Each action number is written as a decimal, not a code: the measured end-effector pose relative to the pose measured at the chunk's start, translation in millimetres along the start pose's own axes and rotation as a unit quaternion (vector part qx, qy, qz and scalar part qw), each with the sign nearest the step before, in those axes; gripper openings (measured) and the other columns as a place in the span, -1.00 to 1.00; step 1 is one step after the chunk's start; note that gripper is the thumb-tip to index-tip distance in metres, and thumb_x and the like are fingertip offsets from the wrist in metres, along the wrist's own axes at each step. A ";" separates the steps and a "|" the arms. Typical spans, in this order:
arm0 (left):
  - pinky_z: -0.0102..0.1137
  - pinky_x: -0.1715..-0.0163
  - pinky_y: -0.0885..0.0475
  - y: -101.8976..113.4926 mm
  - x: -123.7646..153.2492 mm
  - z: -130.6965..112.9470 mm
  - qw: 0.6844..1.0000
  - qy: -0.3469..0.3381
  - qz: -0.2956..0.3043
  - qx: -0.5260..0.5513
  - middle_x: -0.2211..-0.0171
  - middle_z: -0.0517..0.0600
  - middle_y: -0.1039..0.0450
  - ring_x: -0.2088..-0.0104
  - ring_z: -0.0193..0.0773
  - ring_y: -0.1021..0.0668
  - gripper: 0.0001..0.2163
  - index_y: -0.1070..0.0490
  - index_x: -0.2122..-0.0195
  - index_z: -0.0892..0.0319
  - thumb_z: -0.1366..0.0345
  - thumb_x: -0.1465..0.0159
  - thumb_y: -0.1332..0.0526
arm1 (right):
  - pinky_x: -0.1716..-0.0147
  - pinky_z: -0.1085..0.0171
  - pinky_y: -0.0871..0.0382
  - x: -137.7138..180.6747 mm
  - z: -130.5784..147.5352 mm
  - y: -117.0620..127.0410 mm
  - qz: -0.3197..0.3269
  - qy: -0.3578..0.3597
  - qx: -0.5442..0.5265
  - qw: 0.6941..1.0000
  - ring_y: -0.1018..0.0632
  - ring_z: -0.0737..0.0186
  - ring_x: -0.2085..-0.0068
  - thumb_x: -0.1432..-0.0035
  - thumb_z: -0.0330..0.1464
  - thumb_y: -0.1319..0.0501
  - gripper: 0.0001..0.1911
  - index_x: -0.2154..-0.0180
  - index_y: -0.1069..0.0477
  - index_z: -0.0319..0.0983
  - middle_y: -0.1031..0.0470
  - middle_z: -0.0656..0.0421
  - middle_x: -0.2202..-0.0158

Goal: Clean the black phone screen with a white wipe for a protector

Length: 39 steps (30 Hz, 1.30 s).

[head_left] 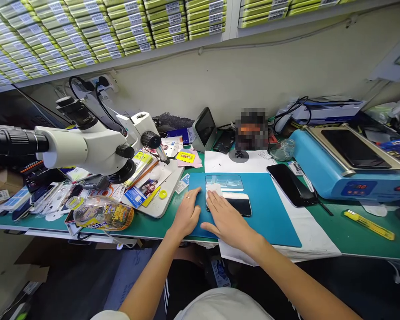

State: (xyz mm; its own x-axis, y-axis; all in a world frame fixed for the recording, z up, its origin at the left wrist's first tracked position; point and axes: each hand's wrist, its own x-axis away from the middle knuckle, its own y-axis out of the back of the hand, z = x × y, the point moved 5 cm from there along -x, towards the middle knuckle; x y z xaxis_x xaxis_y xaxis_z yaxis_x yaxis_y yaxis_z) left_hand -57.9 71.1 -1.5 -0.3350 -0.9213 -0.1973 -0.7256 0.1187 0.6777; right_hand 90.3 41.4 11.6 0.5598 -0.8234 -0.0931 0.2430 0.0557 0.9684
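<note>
A dark phone (235, 195) lies on a blue mat (273, 218) in the middle of the bench. My right hand (228, 220) lies flat with its fingers stretched out, pressing a small white wipe (214, 190) onto the phone's left part. My left hand (186, 214) rests flat on the mat just left of the phone, fingers together, a ring on one finger. Nothing is gripped in the left hand.
A white microscope (86, 142) stands at the left over cluttered cards and a plastic bottle (102, 212). Another black phone (290, 184) lies right of the mat, beside a blue heating machine (346, 171). A yellow cutter (370, 224) lies at the right. Shelves of green boxes (86, 31) hang above.
</note>
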 end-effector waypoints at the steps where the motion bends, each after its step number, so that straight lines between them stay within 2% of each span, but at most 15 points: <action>1: -0.05 -0.34 -0.25 0.4 1.3 1.5 1.000 0.007 -0.005 0.002 -0.28 0.16 -0.32 -0.32 -0.08 -0.33 -0.46 -0.18 -0.33 0.22 0.51 -0.29 0.02 | -0.35 -0.14 -0.17 -4.3 3.8 -1.5 0.001 0.001 0.003 1.000 -0.12 -0.23 -0.44 -0.34 0.14 0.06 -0.04 -0.36 -0.11 -0.58 -0.07 -0.31 -0.42; 3: -0.05 -0.34 -0.25 1.1 4.1 2.4 1.000 0.011 -0.009 -0.004 -0.27 0.18 -0.32 -0.31 -0.07 -0.34 -0.47 -0.20 -0.31 0.24 0.51 -0.29 0.02 | -0.35 -0.13 -0.18 -1.6 8.6 -4.0 -0.006 0.002 0.011 1.000 -0.13 -0.22 -0.44 -0.35 0.13 0.05 -0.06 -0.36 -0.13 -0.57 -0.08 -0.29 -0.42; 5: -0.04 -0.34 -0.25 1.7 5.8 0.5 1.000 0.000 -0.010 -0.016 -0.25 0.18 -0.34 -0.29 -0.06 -0.35 -0.49 -0.23 -0.29 0.26 0.50 -0.29 0.01 | -0.34 -0.12 -0.21 14.0 9.5 -6.0 -0.019 0.003 0.019 1.000 -0.15 -0.20 -0.43 -0.36 0.11 0.04 -0.09 -0.37 -0.11 -0.53 -0.08 -0.25 -0.43; 8: -0.05 -0.33 -0.26 2.3 5.1 -4.3 0.999 -0.030 -0.012 -0.028 -0.21 0.15 -0.39 -0.27 -0.06 -0.36 -0.53 -0.30 -0.23 0.23 0.50 -0.30 0.00 | -0.31 -0.09 -0.27 41.3 5.5 -6.4 -0.036 -0.002 0.028 0.999 -0.18 -0.15 -0.43 -0.38 0.07 0.03 -0.12 -0.42 -0.02 -0.48 -0.07 -0.21 -0.44; 10: -0.05 -0.32 -0.28 2.6 3.1 -6.7 0.999 -0.043 -0.013 -0.030 -0.19 0.12 -0.41 -0.25 -0.07 -0.37 -0.56 -0.34 -0.19 0.20 0.50 -0.31 0.00 | -0.30 -0.08 -0.28 47.8 2.4 -4.7 -0.040 -0.009 0.025 0.999 -0.18 -0.14 -0.43 -0.39 0.06 0.02 -0.13 -0.43 0.02 -0.45 -0.08 -0.19 -0.44; 17: -0.06 -0.30 -0.30 2.7 0.7 -10.2 0.998 -0.034 0.012 -0.046 -0.19 0.15 -0.42 -0.25 -0.02 -0.35 -0.55 -0.32 -0.23 0.27 0.47 -0.30 -0.05 | -0.34 -0.10 -0.20 6.5 6.0 3.8 0.004 -0.016 0.007 1.000 -0.19 -0.17 -0.42 -0.39 0.08 0.06 -0.12 -0.36 -0.14 -0.55 -0.12 -0.26 -0.41; 20: -0.03 -0.30 -0.31 2.7 3.4 -10.9 0.998 -0.031 0.029 -0.051 -0.24 0.12 -0.39 -0.30 0.02 -0.31 -0.50 -0.27 -0.29 0.22 0.43 -0.30 -0.10 | -0.34 -0.10 -0.21 9.8 8.9 3.5 0.003 -0.016 0.013 1.000 -0.20 -0.18 -0.42 -0.39 0.06 0.06 -0.13 -0.36 -0.15 -0.55 -0.13 -0.26 -0.41; 24: 0.01 -0.34 -0.23 1.6 5.6 -13.3 0.995 -0.050 0.045 -0.069 -0.29 0.15 -0.33 -0.34 0.06 -0.27 -0.41 -0.19 -0.34 0.22 0.36 -0.26 -0.18 | -0.32 -0.10 -0.25 26.2 6.6 -0.2 -0.012 -0.032 0.019 0.999 -0.22 -0.14 -0.41 -0.39 0.06 0.04 -0.18 -0.38 -0.14 -0.43 -0.15 -0.18 -0.41; 29: 0.05 -0.36 -0.17 0.7 4.7 -15.2 0.994 -0.054 0.060 -0.075 -0.32 0.16 -0.29 -0.36 0.07 -0.27 -0.38 -0.16 -0.37 0.17 0.37 -0.25 -0.19 | -0.36 -0.08 -0.17 11.3 3.5 -2.1 -0.012 -0.023 0.014 1.000 -0.18 -0.12 -0.43 -0.37 0.06 -0.01 -0.16 -0.37 -0.15 -0.47 -0.14 -0.21 -0.41; 33: 0.05 -0.37 -0.15 0.7 4.7 -15.9 0.994 -0.052 0.068 -0.072 -0.33 0.16 -0.27 -0.36 0.06 -0.26 -0.38 -0.14 -0.38 0.16 0.35 -0.28 -0.18 | -0.37 -0.06 -0.16 9.1 2.7 -0.5 -0.018 -0.014 0.003 1.000 -0.16 -0.09 -0.44 -0.35 0.07 -0.04 -0.14 -0.40 -0.09 -0.43 -0.13 -0.18 -0.43; 36: 0.06 -0.36 -0.15 0.9 5.1 -16.1 0.993 -0.055 0.067 -0.075 -0.32 0.17 -0.27 -0.36 0.06 -0.27 -0.38 -0.13 -0.39 0.15 0.32 -0.29 -0.20 | -0.34 -0.07 -0.21 27.7 -7.1 1.4 -0.022 -0.018 0.006 1.000 -0.15 -0.07 -0.44 -0.36 0.07 -0.01 -0.14 -0.44 0.00 -0.36 -0.09 -0.12 -0.45; 39: 0.07 -0.36 -0.16 1.4 4.9 -15.9 0.994 -0.056 0.065 -0.074 -0.33 0.14 -0.28 -0.36 0.07 -0.26 -0.37 -0.12 -0.40 0.10 0.27 -0.31 -0.22 | -0.31 -0.10 -0.25 52.9 -30.0 4.1 -0.036 -0.055 0.027 0.997 -0.18 -0.09 -0.43 -0.37 0.07 0.01 -0.11 -0.48 0.17 -0.32 -0.04 -0.11 -0.46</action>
State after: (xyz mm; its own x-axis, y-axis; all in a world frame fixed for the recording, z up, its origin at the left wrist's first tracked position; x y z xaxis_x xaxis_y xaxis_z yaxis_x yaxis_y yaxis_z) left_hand -51.0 60.9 9.8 -0.4909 -0.8536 -0.1744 -0.5784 0.1696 0.7979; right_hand 144.6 14.9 3.7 0.4508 -0.8816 -0.1400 0.2348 -0.0342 0.9714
